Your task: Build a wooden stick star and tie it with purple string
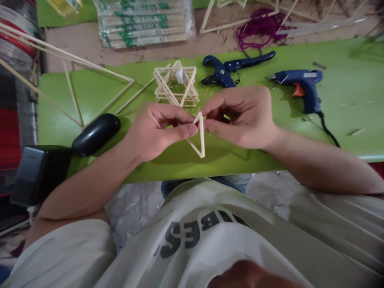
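The left hand pinches a wooden-stick triangle between its fingers, over the table; probably light, stiff, fragile at the corners, best held mid-stick; the right hand's fingers meet its upper corner, grip unclear

Craft workshop (glue gun, cutter on table).

- Green desk
- Stick star on it, near the middle
- Blue cutter right of the star
- Blue glue gun farther right
- Black case at left
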`<state>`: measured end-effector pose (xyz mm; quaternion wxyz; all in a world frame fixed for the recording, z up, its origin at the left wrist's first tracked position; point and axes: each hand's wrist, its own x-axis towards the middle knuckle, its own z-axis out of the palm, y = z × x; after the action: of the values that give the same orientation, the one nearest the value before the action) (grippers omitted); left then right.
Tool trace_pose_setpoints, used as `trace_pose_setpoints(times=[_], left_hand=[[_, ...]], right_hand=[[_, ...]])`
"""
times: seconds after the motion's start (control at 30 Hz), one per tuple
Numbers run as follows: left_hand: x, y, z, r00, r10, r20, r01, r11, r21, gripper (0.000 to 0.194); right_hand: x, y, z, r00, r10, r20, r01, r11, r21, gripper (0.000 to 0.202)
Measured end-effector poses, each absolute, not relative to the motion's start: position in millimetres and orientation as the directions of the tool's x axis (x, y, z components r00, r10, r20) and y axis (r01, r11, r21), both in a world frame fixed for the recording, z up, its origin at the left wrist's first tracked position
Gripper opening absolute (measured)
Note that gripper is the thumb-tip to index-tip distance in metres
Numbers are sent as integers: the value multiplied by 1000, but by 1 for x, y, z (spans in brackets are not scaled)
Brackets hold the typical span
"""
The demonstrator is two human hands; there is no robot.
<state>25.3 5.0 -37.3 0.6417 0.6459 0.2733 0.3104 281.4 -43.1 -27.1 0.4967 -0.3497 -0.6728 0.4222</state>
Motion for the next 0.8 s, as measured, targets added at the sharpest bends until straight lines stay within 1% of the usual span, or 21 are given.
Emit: trace_pose_setpoints(times=[0.13, 0.23, 0.3, 0.4, 0.47, 0.53, 0.6, 0.63, 0.7, 0.8], left_hand=[[25, 4, -35, 663, 748, 32, -6, -37, 999, 22], [26, 3, -32, 660, 751, 16, 13, -32, 999, 21], [27, 3, -31, 673, 739, 30, -10, -32, 999, 21], [28, 3, -30, 681, 731, 50, -28, -42, 999, 19], [29, 4, -29, 673, 738, 43, -11, -48, 999, 14], [28, 4, -30, 667, 744, 38, 1, -53, 999, 11], [27, 5, -33, 674, 736, 65, -33, -58, 998, 12], [27, 5, -35, 680, 729, 81, -58, -58, 997, 13], [25, 5, -38, 686, 720, 107, -102, -50, 993, 14], [25, 5, -40, 680, 725, 108, -115, -40, 993, 14]], right_hand=[[282, -42, -26, -261, 866, 425, 26, 447, -894, 24], [284, -38, -27, -264, 856, 445, -65, 444, -893, 19], [285, -35, -29, -230, 863, 450, -136, 429, -893, 16], [290, -31, -30, -140, 891, 432, -176, 407, -896, 16], [297, -28, -27, -60, 926, 372, -131, 362, -923, 17], [306, -25, -19, 66, 944, 324, -85, 329, -940, 19], [314, -22, -10, 167, 938, 303, -62, 317, -947, 25], [317, -21, -5, 176, 938, 299, -54, 312, -949, 28], [321, -21, 1, 89, 945, 314, -23, 317, -948, 33], [320, -25, 4, -131, 916, 380, 17, 385, -923, 49]])
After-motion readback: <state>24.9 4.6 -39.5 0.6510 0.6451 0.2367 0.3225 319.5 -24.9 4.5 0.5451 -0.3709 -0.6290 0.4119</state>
